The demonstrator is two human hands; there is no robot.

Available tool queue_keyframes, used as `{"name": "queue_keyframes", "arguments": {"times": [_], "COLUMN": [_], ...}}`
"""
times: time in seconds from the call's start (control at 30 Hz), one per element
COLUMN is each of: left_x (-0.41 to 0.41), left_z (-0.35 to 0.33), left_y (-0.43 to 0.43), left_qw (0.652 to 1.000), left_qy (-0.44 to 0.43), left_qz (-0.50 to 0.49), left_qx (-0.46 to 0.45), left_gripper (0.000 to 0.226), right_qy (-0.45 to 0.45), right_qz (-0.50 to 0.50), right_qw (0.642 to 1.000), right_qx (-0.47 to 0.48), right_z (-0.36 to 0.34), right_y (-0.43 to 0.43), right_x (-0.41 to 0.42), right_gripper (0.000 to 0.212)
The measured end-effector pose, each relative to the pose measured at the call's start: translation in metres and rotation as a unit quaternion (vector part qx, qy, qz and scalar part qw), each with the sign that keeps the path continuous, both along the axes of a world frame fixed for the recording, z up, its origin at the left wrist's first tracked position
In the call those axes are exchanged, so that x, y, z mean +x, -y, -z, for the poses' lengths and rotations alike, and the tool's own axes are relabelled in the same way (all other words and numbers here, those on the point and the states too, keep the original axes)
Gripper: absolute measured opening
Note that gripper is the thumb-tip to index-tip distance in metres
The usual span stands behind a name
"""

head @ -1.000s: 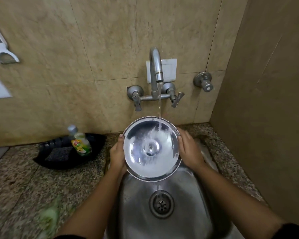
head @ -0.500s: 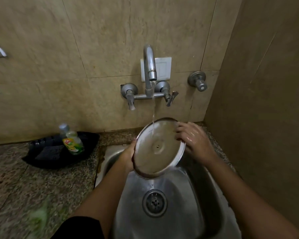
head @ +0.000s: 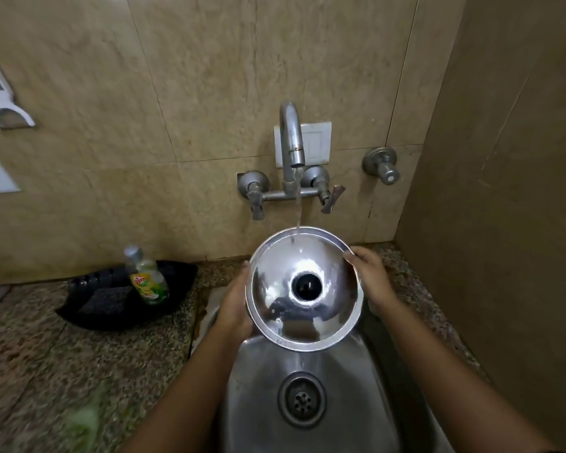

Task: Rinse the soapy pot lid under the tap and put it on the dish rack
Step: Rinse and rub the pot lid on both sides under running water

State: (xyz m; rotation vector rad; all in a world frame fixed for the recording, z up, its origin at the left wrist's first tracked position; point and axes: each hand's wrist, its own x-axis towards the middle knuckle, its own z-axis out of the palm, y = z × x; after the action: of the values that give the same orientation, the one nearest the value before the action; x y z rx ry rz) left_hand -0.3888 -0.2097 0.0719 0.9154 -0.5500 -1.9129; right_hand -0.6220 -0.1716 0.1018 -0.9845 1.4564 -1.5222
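Observation:
A round steel pot lid with a black knob at its middle faces me, held over the steel sink. My left hand grips its left rim and my right hand grips its upper right rim. The tap on the wall runs a thin stream onto the lid's top edge. Water drips from the lid's lower rim toward the drain. No dish rack is in view.
A black tray on the granite counter at left holds a dish-soap bottle and a dark scrub pad. A side wall closes in on the right. A second valve sticks out of the tiled wall.
The lid has been flipped: its soapy underside showed, then it turned edge-on, and now its knob side faces me under the stream. Both hands shifted their grip on the rim.

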Motion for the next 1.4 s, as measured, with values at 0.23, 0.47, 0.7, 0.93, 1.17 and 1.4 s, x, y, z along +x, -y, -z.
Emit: {"name": "queue_keyframes", "arguments": {"times": [0.23,0.47,0.7,0.93,1.17,1.4], "left_x": [-0.037,-0.042,-0.018,-0.041,-0.004,-0.013], "left_z": [-0.045,-0.044,-0.019,-0.032,-0.032,-0.031], "left_y": [-0.009,-0.001,0.004,-0.016,0.008,-0.009], "left_qw": [0.967,0.963,0.962,0.957,0.948,0.936], "left_qy": [0.224,0.241,0.246,0.245,0.242,0.302], "left_qz": [0.012,0.030,-0.100,-0.143,-0.200,-0.169], "left_qx": [-0.125,-0.114,-0.059,-0.068,-0.042,-0.060], "left_gripper": [0.026,0.015,0.033,0.026,0.026,0.025], "right_qy": [0.232,0.229,-0.250,-0.685,-0.643,-0.620], "right_qz": [0.167,0.176,0.118,-0.019,-0.039,-0.059], "right_qw": [0.958,0.957,0.961,0.728,0.754,0.775], "right_qx": [0.002,0.013,0.012,-0.019,-0.131,-0.108], "right_z": [0.030,0.028,0.006,-0.011,0.066,0.003], "right_y": [-0.005,0.004,0.031,0.014,-0.053,0.012], "right_x": [-0.017,-0.030,0.019,0.111,0.044,0.034], "right_gripper": [0.024,0.017,0.024,0.062,0.055,0.053]}}
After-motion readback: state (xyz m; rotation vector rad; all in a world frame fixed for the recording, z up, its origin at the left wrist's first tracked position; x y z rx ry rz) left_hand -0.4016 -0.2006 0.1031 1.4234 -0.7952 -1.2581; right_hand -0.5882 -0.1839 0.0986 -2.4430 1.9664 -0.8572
